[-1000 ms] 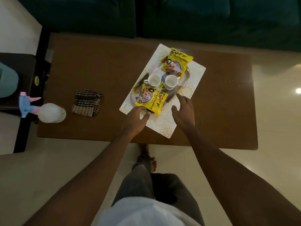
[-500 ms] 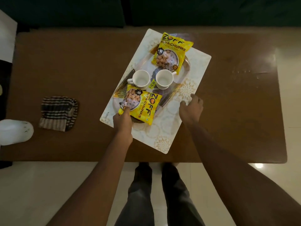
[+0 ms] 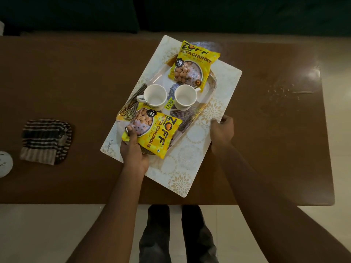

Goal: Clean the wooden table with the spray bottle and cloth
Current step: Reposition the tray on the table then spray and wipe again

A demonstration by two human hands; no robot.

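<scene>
A patterned placemat (image 3: 191,168) lies askew mid-tabletop, carrying an oval tray (image 3: 204,106) with two white cups (image 3: 154,96) and two yellow snack packets (image 3: 191,67). The left hand (image 3: 133,150) grips the tray's near end; the right hand (image 3: 222,130) curls around the placemat's right edge. The striped cloth (image 3: 45,141) lies folded near the brown wooden table's (image 3: 66,82) left end.

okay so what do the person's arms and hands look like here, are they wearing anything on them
Both arms are bare from the frame's lower edge to the hands: no sleeves, gloves, watch or bracelets show. The left hand and right hand show no rings that I can make out in the dim light. Dark trousers appear below.
</scene>
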